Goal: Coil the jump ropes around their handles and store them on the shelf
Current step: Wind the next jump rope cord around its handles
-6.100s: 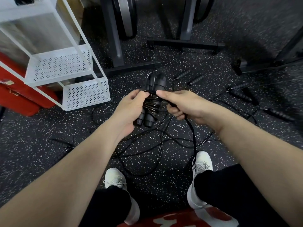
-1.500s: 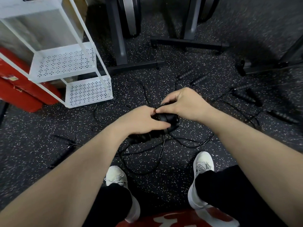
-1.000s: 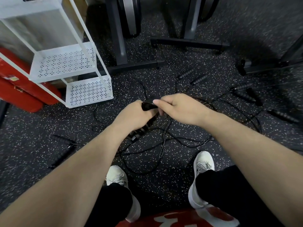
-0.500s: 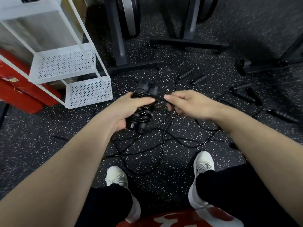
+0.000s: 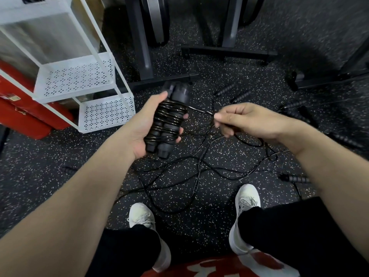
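Beside the handles (image 5: 166, 124), right hand (image 5: 246, 120) has pulled away.

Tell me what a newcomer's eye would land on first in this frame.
At centre, the left hand grips a pair of black handles wound with rope, while the right hand pinches the rope's free end. Below, loose black ropes tangle across the speckled floor; a white perforated shelf stands upper left.
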The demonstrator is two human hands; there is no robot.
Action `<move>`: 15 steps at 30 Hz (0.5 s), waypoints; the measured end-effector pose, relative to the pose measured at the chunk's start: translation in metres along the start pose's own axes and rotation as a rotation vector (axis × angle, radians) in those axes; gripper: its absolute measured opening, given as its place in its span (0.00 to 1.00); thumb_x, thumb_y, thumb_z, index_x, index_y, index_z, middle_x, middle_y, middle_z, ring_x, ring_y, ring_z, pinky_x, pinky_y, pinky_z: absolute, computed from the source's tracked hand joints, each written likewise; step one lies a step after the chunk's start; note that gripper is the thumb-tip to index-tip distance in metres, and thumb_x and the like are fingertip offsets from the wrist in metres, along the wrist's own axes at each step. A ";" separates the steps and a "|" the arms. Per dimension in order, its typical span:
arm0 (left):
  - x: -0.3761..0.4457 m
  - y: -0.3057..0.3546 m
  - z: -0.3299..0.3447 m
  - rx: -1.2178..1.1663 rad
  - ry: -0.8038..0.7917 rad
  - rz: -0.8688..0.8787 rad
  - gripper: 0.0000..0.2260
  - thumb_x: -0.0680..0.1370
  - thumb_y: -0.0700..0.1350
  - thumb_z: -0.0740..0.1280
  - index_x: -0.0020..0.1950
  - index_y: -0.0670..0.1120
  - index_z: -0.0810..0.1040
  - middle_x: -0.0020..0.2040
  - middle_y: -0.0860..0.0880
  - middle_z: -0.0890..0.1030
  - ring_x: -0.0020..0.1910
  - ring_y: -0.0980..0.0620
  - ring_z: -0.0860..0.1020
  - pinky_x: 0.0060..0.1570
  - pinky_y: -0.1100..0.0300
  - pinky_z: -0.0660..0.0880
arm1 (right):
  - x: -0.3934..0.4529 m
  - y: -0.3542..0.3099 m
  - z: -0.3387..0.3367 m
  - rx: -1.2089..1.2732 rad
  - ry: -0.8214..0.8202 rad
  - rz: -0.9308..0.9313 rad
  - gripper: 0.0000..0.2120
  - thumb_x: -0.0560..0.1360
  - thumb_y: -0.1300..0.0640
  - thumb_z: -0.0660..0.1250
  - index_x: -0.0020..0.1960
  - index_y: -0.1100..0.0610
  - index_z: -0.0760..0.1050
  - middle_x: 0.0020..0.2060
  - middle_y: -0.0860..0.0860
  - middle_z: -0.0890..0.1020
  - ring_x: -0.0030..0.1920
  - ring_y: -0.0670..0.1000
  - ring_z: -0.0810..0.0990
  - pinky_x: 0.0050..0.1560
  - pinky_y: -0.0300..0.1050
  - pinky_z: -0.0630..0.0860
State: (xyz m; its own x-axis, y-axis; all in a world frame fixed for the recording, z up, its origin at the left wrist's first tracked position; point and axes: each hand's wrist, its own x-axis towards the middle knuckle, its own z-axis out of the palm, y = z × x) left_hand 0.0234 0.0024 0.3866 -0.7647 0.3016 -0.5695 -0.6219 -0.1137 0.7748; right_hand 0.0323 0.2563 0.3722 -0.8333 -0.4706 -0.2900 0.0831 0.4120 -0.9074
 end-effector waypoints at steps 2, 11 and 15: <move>-0.002 0.001 -0.002 -0.074 -0.039 0.024 0.19 0.83 0.59 0.59 0.60 0.47 0.80 0.47 0.44 0.86 0.33 0.48 0.79 0.32 0.57 0.79 | -0.003 0.002 -0.004 0.020 -0.054 0.012 0.15 0.76 0.35 0.65 0.43 0.44 0.83 0.33 0.48 0.79 0.43 0.55 0.82 0.58 0.58 0.73; -0.006 -0.006 -0.003 0.067 -0.303 0.019 0.22 0.75 0.60 0.58 0.58 0.47 0.79 0.43 0.46 0.85 0.31 0.49 0.80 0.30 0.56 0.79 | -0.005 0.001 -0.003 0.024 -0.059 0.431 0.28 0.63 0.25 0.65 0.32 0.51 0.66 0.27 0.46 0.67 0.29 0.48 0.62 0.33 0.43 0.65; -0.006 -0.009 -0.002 0.246 -0.411 -0.073 0.20 0.77 0.59 0.64 0.60 0.45 0.77 0.44 0.45 0.86 0.34 0.49 0.82 0.34 0.54 0.82 | 0.001 0.002 0.001 0.111 -0.017 0.444 0.23 0.57 0.29 0.75 0.32 0.47 0.76 0.28 0.45 0.68 0.29 0.47 0.61 0.32 0.43 0.56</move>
State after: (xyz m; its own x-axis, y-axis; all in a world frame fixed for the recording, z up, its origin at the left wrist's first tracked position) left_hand 0.0330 -0.0008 0.3826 -0.5592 0.6553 -0.5078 -0.5753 0.1343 0.8069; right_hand 0.0326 0.2560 0.3694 -0.6947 -0.2809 -0.6622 0.4890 0.4907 -0.7212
